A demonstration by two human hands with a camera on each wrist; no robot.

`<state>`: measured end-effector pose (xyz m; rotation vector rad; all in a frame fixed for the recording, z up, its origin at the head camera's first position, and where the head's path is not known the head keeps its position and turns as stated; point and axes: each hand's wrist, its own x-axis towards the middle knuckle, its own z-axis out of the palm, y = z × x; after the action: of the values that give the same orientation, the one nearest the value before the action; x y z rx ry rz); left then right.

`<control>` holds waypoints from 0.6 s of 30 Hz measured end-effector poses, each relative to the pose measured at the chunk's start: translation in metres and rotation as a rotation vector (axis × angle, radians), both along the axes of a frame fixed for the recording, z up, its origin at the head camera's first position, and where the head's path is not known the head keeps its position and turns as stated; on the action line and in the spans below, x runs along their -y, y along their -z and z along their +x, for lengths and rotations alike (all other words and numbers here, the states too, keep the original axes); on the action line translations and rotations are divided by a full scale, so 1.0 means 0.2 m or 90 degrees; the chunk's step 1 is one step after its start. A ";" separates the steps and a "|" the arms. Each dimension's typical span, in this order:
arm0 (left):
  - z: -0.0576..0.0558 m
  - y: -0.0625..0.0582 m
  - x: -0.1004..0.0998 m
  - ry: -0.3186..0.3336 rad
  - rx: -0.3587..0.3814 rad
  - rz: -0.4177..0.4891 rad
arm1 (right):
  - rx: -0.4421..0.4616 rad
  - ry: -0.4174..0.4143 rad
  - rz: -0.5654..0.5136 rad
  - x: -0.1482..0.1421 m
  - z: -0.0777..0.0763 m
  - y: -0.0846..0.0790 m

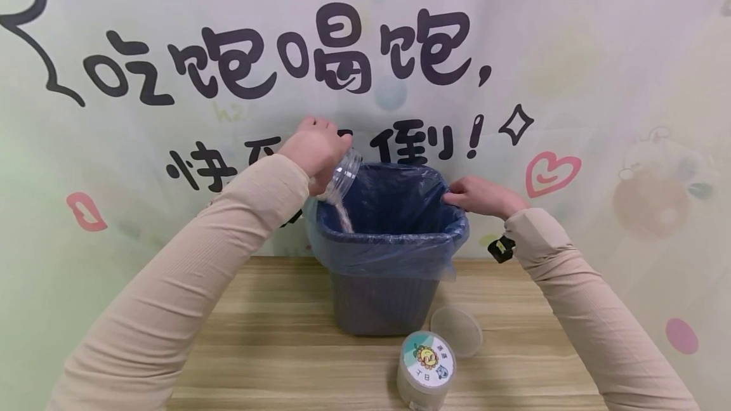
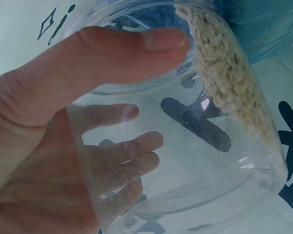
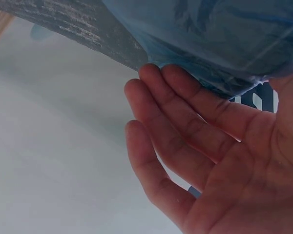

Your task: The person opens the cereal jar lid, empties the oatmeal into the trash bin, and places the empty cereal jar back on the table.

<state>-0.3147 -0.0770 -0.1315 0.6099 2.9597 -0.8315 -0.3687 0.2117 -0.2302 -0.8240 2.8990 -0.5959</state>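
Note:
Gripped in my left hand [image 1: 316, 151], a clear plastic jar [image 1: 346, 175] tips mouth-down over the left rim of a dark trash can [image 1: 385, 306]. Oat-like flakes [image 2: 229, 80] slide along the jar's wall in the left wrist view, and a pale stream [image 1: 344, 216] of them falls inside the can. A translucent blue trash bag [image 1: 388, 257] lines the can and folds over its rim. My right hand [image 1: 485, 196] holds the bagged rim on the right side, thumb at the top edge. Its fingers [image 3: 185, 122] lie against the outside of the bag.
A jar with a round sunflower label [image 1: 427, 360] stands on the wooden table [image 1: 274, 335] in front of the can. Beside it lies a clear round lid [image 1: 461, 333]. Behind hangs a pale cloth with large dark characters [image 1: 342, 49].

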 end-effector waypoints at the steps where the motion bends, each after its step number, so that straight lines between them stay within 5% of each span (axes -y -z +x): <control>1: 0.00 0.00 0.00 -0.001 0.001 0.001 | 0.000 0.000 -0.001 0.00 0.00 0.00; 18: 0.00 0.00 -0.01 -0.021 0.001 -0.020 | -0.006 0.003 0.009 0.00 0.00 0.00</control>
<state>-0.3140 -0.0742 -0.1316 0.5577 2.9403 -0.8719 -0.3688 0.2117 -0.2297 -0.8217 2.9107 -0.5738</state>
